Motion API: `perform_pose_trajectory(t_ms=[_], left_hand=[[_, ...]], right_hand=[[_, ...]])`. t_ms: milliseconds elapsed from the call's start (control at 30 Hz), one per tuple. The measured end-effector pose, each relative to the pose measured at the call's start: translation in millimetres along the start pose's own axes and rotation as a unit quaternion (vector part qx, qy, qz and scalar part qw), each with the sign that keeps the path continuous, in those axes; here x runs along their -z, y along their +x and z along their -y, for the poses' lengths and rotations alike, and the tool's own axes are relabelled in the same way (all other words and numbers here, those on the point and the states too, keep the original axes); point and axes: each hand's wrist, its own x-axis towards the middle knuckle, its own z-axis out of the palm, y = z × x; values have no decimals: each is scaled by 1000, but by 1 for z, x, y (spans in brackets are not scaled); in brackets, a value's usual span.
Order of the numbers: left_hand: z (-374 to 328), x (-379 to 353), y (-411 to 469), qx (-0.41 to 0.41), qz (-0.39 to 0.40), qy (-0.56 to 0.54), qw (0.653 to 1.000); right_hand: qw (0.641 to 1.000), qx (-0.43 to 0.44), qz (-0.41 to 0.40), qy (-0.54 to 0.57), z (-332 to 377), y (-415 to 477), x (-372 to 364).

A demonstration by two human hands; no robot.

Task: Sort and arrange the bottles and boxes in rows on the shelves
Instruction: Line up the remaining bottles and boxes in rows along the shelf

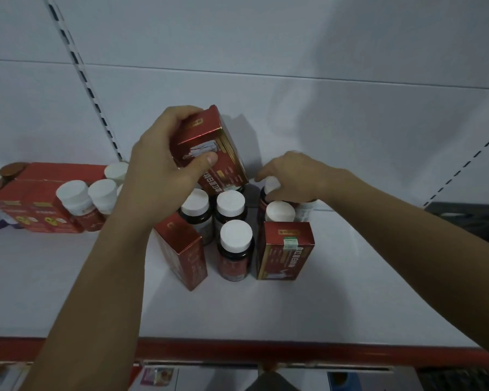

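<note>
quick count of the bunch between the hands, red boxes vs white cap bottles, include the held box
red box: 3, one held in the left hand
white-cap bottle: 5 showing, one under the right hand; others may be hidden
total: 8

Wht back panel point(294, 38), slotted upright point(82, 74), dark crate point(469, 218)
</note>
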Motion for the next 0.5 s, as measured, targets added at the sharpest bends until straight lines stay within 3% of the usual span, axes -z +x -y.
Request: perform_pose_trajectory(t_ms=[200, 333, 400, 500], left_hand=[[3, -6, -6, 19, -4, 33, 999], [6, -6, -9, 34, -20, 17, 999], [8, -6, -9, 39, -25, 12, 999], [8, -10, -11, 43, -25, 8, 999]], right_hand=[[994, -5, -96, 55, 7, 17, -14], [974, -45, -158, 158, 7, 7, -17], [971, -42, -196, 135, 3, -9, -13], [989, -69, -101, 90, 7, -29, -1]])
